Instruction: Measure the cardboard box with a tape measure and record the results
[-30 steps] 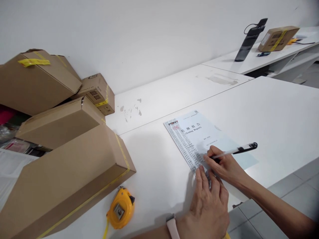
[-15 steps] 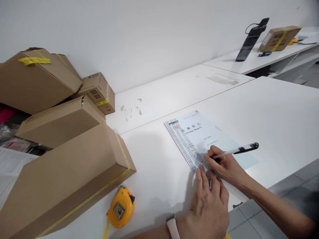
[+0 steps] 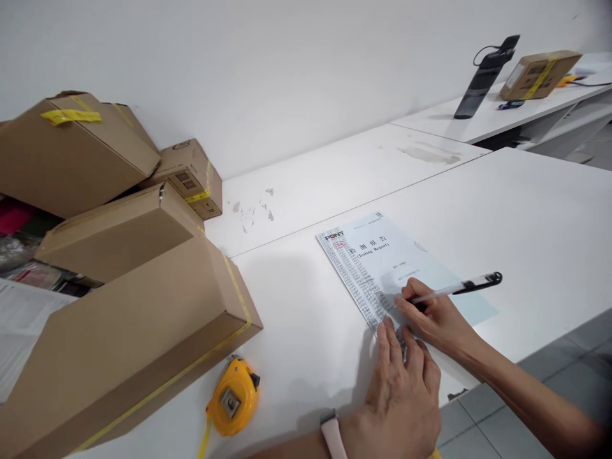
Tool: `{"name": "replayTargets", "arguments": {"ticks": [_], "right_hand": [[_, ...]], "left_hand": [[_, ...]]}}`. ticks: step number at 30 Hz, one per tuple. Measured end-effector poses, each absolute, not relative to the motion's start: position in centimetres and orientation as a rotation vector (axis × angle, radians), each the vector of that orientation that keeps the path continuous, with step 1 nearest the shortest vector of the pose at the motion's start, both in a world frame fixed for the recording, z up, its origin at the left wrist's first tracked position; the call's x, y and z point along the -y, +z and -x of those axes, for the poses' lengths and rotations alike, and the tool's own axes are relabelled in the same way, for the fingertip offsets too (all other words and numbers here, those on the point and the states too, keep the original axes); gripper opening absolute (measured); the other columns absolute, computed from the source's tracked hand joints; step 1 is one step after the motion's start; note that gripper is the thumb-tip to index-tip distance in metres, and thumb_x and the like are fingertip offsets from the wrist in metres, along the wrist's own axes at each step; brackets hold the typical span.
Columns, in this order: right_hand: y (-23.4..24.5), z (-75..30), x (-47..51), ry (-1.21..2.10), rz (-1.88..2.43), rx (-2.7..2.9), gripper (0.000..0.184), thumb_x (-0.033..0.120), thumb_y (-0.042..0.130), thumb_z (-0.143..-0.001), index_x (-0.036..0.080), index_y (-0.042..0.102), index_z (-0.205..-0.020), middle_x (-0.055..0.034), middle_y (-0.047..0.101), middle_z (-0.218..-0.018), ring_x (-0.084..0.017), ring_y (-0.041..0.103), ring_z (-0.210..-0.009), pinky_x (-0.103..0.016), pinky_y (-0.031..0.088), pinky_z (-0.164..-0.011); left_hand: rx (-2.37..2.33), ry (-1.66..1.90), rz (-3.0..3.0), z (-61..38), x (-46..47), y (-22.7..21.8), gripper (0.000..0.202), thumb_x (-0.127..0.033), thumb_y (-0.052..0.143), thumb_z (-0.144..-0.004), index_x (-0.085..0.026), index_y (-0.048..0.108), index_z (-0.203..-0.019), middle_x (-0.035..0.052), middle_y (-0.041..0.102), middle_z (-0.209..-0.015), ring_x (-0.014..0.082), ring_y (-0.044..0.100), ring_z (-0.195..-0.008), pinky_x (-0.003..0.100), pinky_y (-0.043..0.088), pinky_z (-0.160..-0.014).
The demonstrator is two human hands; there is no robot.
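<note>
A testing report booklet (image 3: 396,255) with a pale blue cover and a patterned left strip lies tilted on the white table. My right hand (image 3: 433,312) grips a clear-barrelled pen (image 3: 454,289) with a black cap end, its tip down near the cover's lower part. The tip itself is hidden by the fingers. My left hand (image 3: 404,389), with a pink-banded watch (image 3: 332,433) on its wrist, lies flat with fingers stretched over the booklet's lower left corner. Left of this hand sits a yellow tape measure (image 3: 234,396), a short piece of tape pulled out.
Several cardboard boxes (image 3: 157,331) with yellow tape crowd the left side. Farther off at the right stand a dark water bottle (image 3: 485,83) and a small taped box (image 3: 540,74). The white table (image 3: 296,287) meets the wall behind; its front edge runs along the lower right.
The pen's cap end has tilted slightly up and to the right. The whole view has shifted a little; my left hand stays on the booklet.
</note>
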State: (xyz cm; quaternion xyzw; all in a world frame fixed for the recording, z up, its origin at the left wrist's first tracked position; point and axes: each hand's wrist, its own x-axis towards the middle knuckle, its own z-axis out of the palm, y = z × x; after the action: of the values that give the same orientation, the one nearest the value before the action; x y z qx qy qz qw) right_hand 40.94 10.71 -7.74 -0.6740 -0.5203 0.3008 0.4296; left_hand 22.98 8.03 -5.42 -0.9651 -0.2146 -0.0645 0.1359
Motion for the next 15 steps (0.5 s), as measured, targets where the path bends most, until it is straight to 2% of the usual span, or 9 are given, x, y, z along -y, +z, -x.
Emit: {"name": "replayTargets", "arguments": {"ticks": [5,15], "right_hand": [[-7.74,-40.92,-10.68,0.775,1.704,1.295,0.036,0.047,0.061,-0.094,0.025,0.048,-0.07,0.0049,0.041,-0.058,-0.013,0.037,-0.051,-0.028,0.033,-0.047],[-7.31,-40.79,-10.63,0.769,1.704,1.306,0.034,0.042,0.061,-0.093,0.025,0.045,-0.068,0.0038,0.043,-0.06,-0.013,0.037,-0.054,-0.028,0.033,-0.048]], "left_hand": [[0.625,-0.208,2.802,-23.02,-8.02,-5.56,0.051,-0.045,0.049,-0.1,-0.009,0.059,-0.135,0.0155,0.063,-0.142,0.0398,0.053,-0.138,0.054,0.023,-0.122],[0.64,-0.233,2.787,-22.98,-7.96,-5.64,0.05,-0.043,0.048,-0.1,-0.009,0.059,-0.135,0.0149,0.063,-0.143,0.0397,0.052,-0.138,0.056,0.014,-0.124]]}}
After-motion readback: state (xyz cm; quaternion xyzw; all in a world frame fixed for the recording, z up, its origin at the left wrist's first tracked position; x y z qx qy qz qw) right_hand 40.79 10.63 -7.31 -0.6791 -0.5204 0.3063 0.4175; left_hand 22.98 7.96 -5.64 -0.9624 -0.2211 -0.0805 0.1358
